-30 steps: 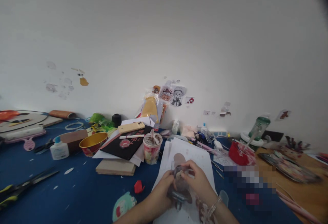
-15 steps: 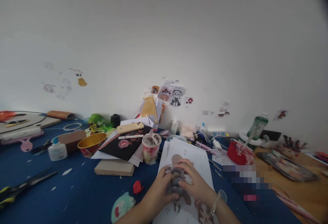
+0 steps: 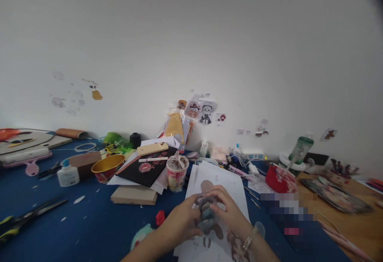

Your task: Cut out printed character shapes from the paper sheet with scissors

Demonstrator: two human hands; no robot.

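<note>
Both hands are curled around a small, see-through rounded object [image 3: 207,214] with dark grey-green contents; its kind is too blurred to make out. My left hand [image 3: 187,218] grips its left side, and my right hand [image 3: 226,210], with a bracelet at the wrist, closes on its right side. Beneath the hands lie white paper sheets [image 3: 227,178] printed with grey-brown shapes. A printed character figure [image 3: 237,246] shows near my right wrist. Left of my left forearm are a small red piece [image 3: 160,217] and a mint-green cutout [image 3: 141,236], partly covered by the arm.
Scissors [image 3: 30,216], a glue bottle [image 3: 68,174] and a gold bowl [image 3: 107,168] stand to the left. A cup [image 3: 177,172] is behind the hands, beside a phone [image 3: 152,149] on a black folder [image 3: 149,170]. At right are a green bottle [image 3: 301,150] and a red pouch [image 3: 278,178].
My left hand and forearm have shifted slightly, now covering more of the mint-green cutout. The fingers have moved around the see-through object, whose greenish contents show more.
</note>
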